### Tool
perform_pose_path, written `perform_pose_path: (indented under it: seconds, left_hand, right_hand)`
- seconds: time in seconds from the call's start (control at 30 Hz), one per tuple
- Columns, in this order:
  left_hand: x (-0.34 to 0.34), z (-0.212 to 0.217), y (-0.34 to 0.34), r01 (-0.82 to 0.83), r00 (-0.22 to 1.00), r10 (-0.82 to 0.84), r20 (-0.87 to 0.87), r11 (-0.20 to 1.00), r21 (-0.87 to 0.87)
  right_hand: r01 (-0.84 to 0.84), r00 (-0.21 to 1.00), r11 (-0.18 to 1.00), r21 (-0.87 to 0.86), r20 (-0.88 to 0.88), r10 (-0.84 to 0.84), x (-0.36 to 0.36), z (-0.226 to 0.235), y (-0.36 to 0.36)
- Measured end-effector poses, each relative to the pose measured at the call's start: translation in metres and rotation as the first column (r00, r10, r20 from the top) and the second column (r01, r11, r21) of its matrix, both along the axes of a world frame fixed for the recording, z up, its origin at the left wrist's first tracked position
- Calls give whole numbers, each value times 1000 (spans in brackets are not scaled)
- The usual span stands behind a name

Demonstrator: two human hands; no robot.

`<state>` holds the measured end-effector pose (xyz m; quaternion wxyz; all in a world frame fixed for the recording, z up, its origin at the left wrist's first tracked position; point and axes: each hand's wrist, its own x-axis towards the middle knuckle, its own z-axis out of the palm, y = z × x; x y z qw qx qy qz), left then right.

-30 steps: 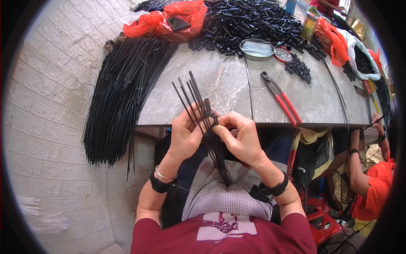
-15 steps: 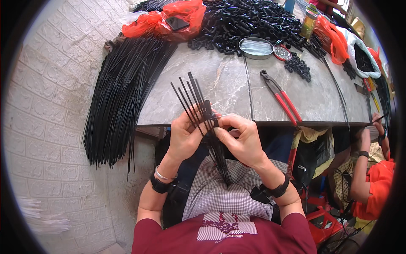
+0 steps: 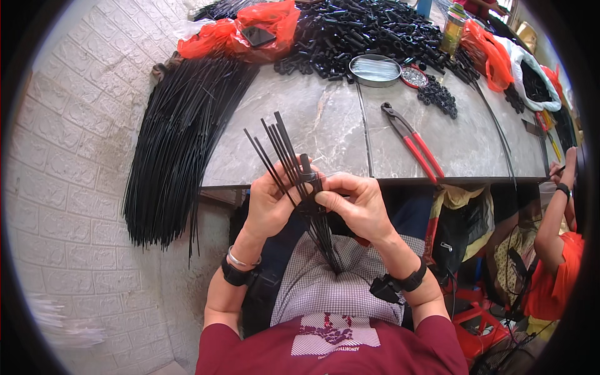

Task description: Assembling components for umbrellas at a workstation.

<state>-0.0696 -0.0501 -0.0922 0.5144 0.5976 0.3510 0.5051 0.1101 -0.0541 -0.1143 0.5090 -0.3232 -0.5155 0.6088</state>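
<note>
A fan of thin black rods (image 3: 272, 150), much like umbrella ribs, stands in front of my body. Their lower ends come together over the checked cloth on my lap. My left hand (image 3: 273, 199) closes round the rods from the left, its fingers partly behind them. Among them is a short black tube-like piece (image 3: 305, 164). My right hand (image 3: 355, 203) pinches at this piece with thumb and forefinger. A fine pale wire (image 3: 331, 174) runs from the piece across the top of my right forefinger. Just what the right fingertips grip is too small to tell.
Red-handled pincers (image 3: 412, 142) lie on the grey tabletop (image 3: 300, 106). Behind are a wire tin (image 3: 375, 70), a small red-rimmed dish (image 3: 414, 77) and a heap of black parts (image 3: 369, 31). More rods (image 3: 181, 156) overhang the left edge. A co-worker's arm (image 3: 553, 215) is at right.
The rods lean slightly more to the left and look regrouped. The fine wire now shows beside the black piece at my right fingertips. The co-worker's arm at right has shifted.
</note>
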Motion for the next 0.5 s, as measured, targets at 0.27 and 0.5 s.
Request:
perform_pose_path:
  seconds: [0.27,0.5]
  left_hand:
    - [-3,-1,3,42,999,-42,-2,999,30]
    - [-5,-4,2,40,999,-40,12,999,32]
  right_hand:
    - [-37,999,994,-102,-26,34,2,6,-1]
    - [-109,993,976,-188,-73,97,5,8,3]
